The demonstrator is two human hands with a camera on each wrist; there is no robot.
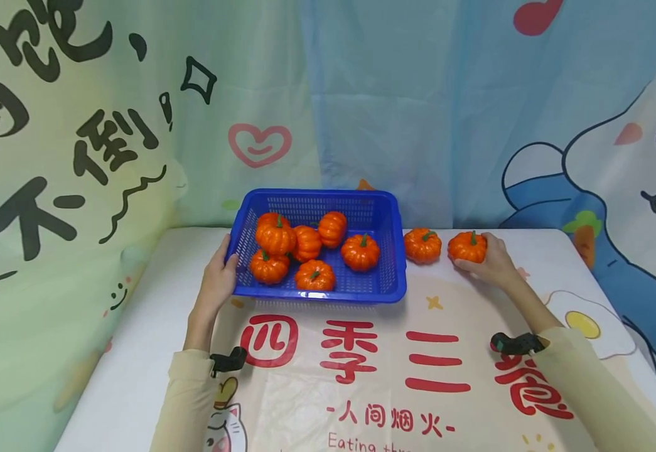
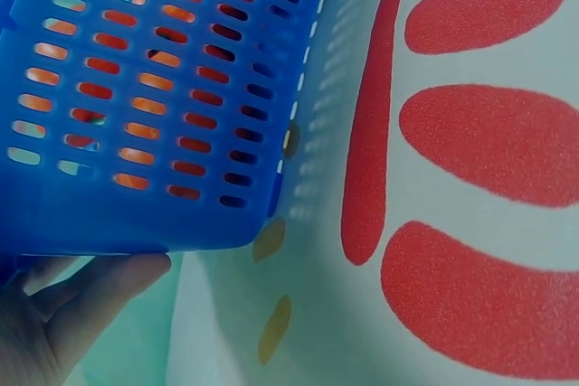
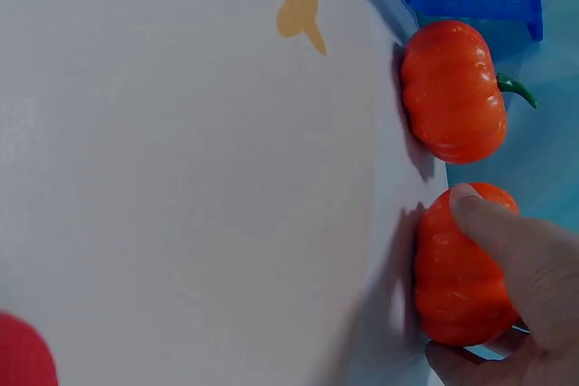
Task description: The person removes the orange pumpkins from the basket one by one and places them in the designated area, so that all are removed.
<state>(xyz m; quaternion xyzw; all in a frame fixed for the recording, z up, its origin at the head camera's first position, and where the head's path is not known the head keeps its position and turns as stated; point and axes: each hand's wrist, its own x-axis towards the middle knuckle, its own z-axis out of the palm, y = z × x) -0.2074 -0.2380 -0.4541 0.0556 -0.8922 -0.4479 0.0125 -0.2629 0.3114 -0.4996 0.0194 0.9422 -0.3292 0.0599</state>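
Observation:
A blue plastic basket [image 1: 319, 295] with slotted walls holds several small orange toy pumpkins [image 1: 360, 253] with green stems. At its left end my left hand [image 1: 218, 279] grips the rim; in the left wrist view the thumb [image 2: 118, 282] lies against the basket's edge, and the other fingers are partly hidden. On the table to the right of the basket, my right hand [image 1: 491, 260] holds one pumpkin [image 1: 467, 246] between thumb and fingers. Another pumpkin [image 3: 452, 92] sits between that one and the basket, touched by neither hand.
The white table [image 1: 135, 351] carries a beige printed cloth [image 1: 384, 351] with red characters. Behind the basket hangs a printed curtain [image 1: 384, 113] close to the table's back edge, and a similar curtain [image 1: 79, 263] runs along the left side.

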